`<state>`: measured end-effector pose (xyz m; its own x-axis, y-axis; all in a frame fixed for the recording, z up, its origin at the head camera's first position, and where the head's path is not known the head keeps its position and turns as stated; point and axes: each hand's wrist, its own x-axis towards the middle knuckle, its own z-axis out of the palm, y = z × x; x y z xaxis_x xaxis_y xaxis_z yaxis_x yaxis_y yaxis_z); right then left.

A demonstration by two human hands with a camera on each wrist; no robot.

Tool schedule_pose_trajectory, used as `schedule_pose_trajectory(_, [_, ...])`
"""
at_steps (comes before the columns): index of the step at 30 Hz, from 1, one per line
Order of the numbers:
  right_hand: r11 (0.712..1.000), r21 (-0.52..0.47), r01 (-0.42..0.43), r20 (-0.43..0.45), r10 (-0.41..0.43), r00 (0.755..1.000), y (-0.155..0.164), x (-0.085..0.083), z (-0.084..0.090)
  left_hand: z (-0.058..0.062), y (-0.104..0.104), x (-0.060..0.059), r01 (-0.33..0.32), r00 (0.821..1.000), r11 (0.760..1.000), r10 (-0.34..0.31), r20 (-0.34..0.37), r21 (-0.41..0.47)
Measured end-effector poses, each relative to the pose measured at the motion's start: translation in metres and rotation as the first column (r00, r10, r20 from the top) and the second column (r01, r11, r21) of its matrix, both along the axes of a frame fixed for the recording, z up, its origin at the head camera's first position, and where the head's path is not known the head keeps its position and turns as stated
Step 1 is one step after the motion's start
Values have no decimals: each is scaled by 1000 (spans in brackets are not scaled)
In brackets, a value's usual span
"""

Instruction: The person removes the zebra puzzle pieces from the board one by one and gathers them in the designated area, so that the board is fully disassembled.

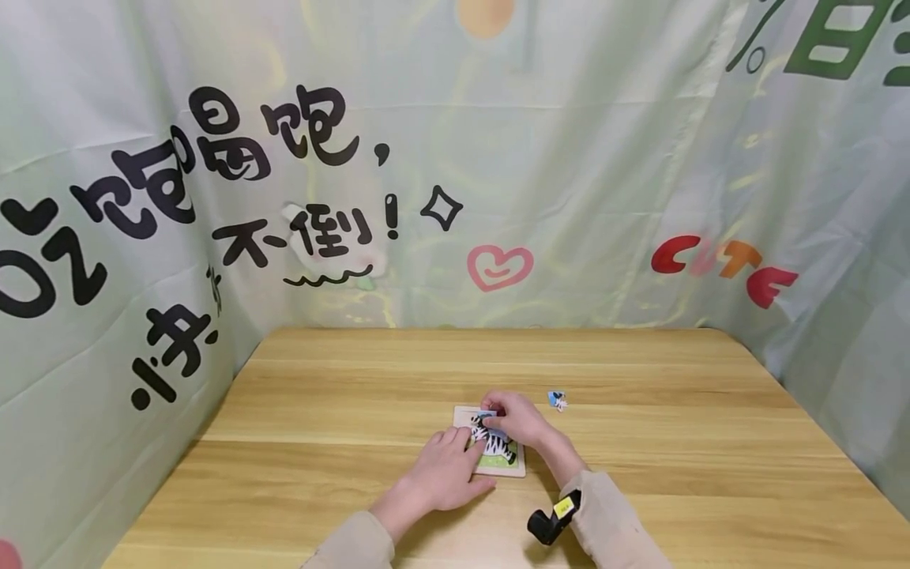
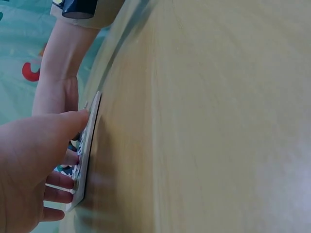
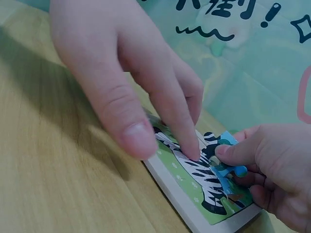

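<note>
A zebra jigsaw puzzle in a pale tray [image 1: 462,414] lies on the table in front of me. My left hand [image 1: 444,472] rests on its left side with fairly straight fingers. One left fingertip touches the zebra's striped body [image 3: 194,167] in the right wrist view. At the tray's upper part, my right hand [image 1: 522,419] pinches a blue puzzle piece [image 3: 227,138] with part of the zebra's head, between thumb and fingers. That piece stands tilted over the tray, and the right fingers partly hide behind it. In the left wrist view, the tray [image 2: 90,145] appears edge-on.
Another loose puzzle piece [image 1: 558,401], blue and white, lies on the wooden table [image 1: 640,442] beyond my right hand. A black wrist camera [image 1: 550,521] sits at the right sleeve. Printed curtains [image 1: 569,197] enclose the table's back and sides.
</note>
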<state>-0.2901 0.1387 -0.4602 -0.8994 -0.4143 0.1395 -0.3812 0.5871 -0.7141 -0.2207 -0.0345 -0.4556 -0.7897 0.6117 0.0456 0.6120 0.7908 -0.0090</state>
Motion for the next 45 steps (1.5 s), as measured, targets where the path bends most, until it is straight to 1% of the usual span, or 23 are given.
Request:
schedule_pose_trajectory(4, [999, -42, 5, 36, -4, 999, 1, 0, 1, 1, 2, 1, -7, 1000, 1000, 7, 9, -5])
schedule_pose_trajectory(10, [998, -54, 31, 73, -27, 997, 0, 1, 2, 1, 3, 1, -9, 1000, 1000, 9, 16, -10])
schedule_pose_trajectory(18, [996, -59, 67, 53, -64, 997, -5, 4, 1, 0, 2, 0, 5, 1000, 1000, -5, -11, -15])
schedule_pose_trajectory(22, [995, -71, 68, 35, -65, 997, -5, 4, 0, 3, 2, 0, -1, 1000, 1000, 1, -14, -29])
schedule_pose_trajectory(26, [995, -86, 52, 41, -48, 998, -4, 4, 0, 5, 3, 1, -5, 1000, 999, 5, -16, -41])
schedule_pose_trajectory(30, [985, -166, 37, 102, -20, 995, 0, 5, 2, 4, 2, 2, -12, 1000, 999, 12, 0, -50])
schedule_pose_trajectory(33, [979, -203, 35, 130, -8, 991, 1, 5, 5, 3, 1, 1, -11, 1000, 998, 10, -12, -55])
schedule_pose_trajectory(39, [982, -184, 46, 118, -24, 993, 2, 7, 4, -4, 0, 4, 5, 1000, 997, -6, -17, -74])
schedule_pose_trajectory(42, [980, -186, 69, 122, -47, 991, 5, 6, 3, -8, 0, 7, 6, 1000, 997, -7, -16, -74])
schedule_pose_trajectory(45, [976, -186, 115, 121, -94, 988, 10, 5, 2, -8, 0, 9, -6, 1000, 997, 7, 3, -75])
